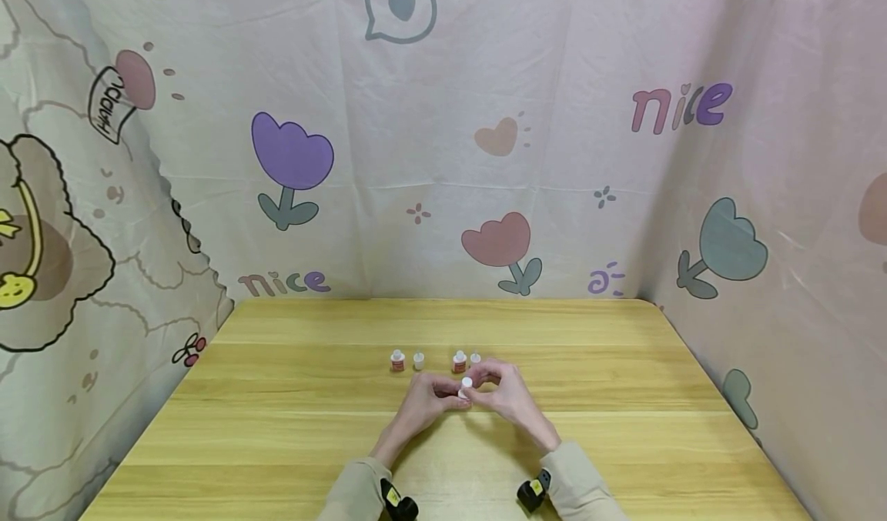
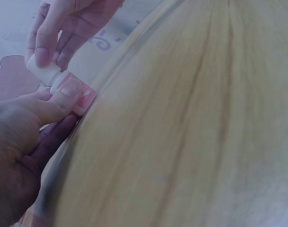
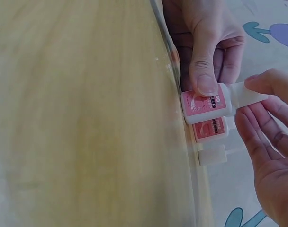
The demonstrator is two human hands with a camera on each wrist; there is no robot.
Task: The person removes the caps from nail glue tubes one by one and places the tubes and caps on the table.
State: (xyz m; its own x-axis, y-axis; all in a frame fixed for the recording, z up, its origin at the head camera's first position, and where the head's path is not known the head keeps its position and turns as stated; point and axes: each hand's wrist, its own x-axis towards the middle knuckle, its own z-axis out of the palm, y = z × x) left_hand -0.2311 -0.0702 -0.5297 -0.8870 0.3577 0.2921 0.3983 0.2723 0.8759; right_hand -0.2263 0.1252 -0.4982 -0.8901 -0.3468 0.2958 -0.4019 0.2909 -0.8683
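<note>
A small glue bottle (image 3: pixel 203 105) with a pink label and white shoulder is held between the thumb and fingers of my left hand (image 1: pixel 424 407). My right hand (image 1: pixel 511 395) pinches the white cap (image 3: pixel 250 96) at the bottle's top end. Cap and bottle meet in line; whether the cap is screwed tight I cannot tell. The left wrist view shows the left thumb lying across the label (image 2: pixel 86 98). Just beyond the hands stands a similar glue bottle (image 1: pixel 460 363) without a cap, and beside it a loose white cap (image 1: pixel 475 359), partly near the right fingers.
Farther left on the wooden table (image 1: pixel 277 398) are another uncapped glue bottle (image 1: pixel 398 362) and a white cap (image 1: pixel 419 362). A printed curtain (image 1: pixel 416 121) hangs behind the table and along both sides.
</note>
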